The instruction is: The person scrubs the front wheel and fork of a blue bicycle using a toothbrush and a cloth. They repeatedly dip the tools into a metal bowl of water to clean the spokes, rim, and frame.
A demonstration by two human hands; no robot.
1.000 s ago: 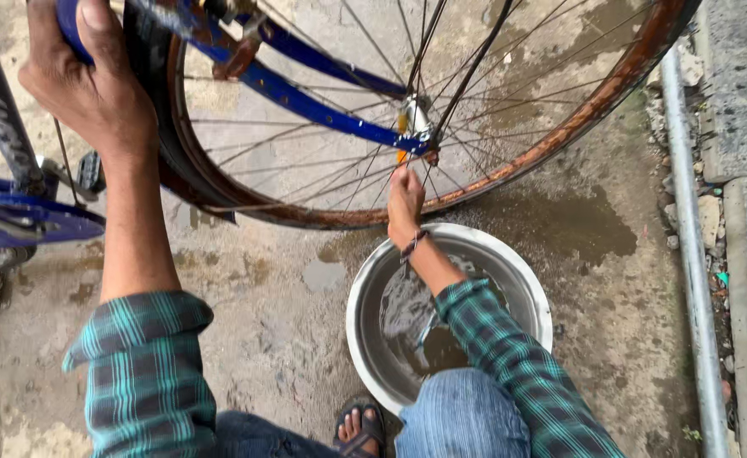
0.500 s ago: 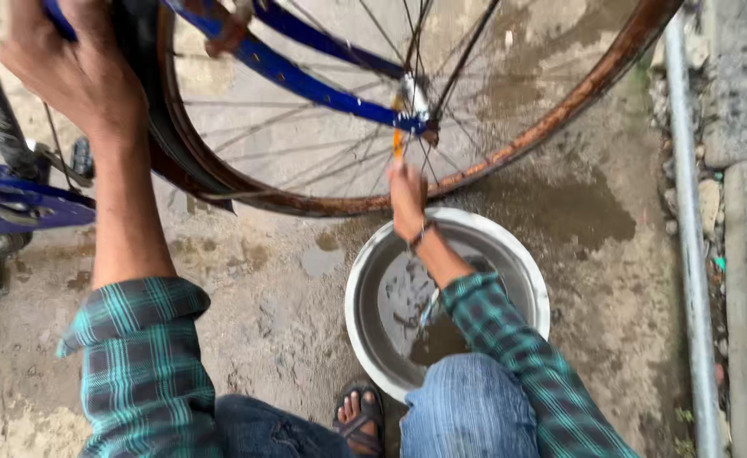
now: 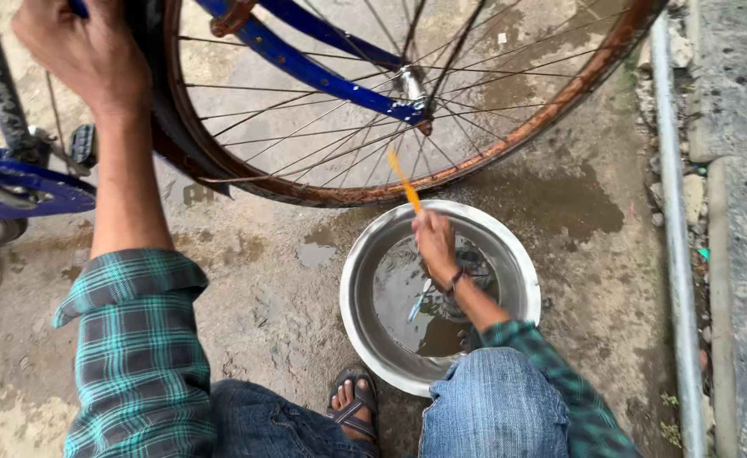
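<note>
brush held over the basin, wheel steadied at the tyre

the left hand (image 3: 85,51) was closed over the black tyre (image 3: 148,76) of the rusty bicycle wheel (image 3: 509,144), fingers wrapped tight at its upper left. the right hand (image 3: 434,242) was closed on an orange-handled brush (image 3: 405,182), gripped at its lower end, the handle slanting up toward the rim. the hand was held above the steel basin (image 3: 522,267) of murky water, set on the wet concrete floor (image 3: 271,280) just below the wheel. the brush was judged light, stiff and likely slippery when wet, best gripped low on the handle. a sandalled foot (image 3: 352,403) was seen beside the basin.
</note>
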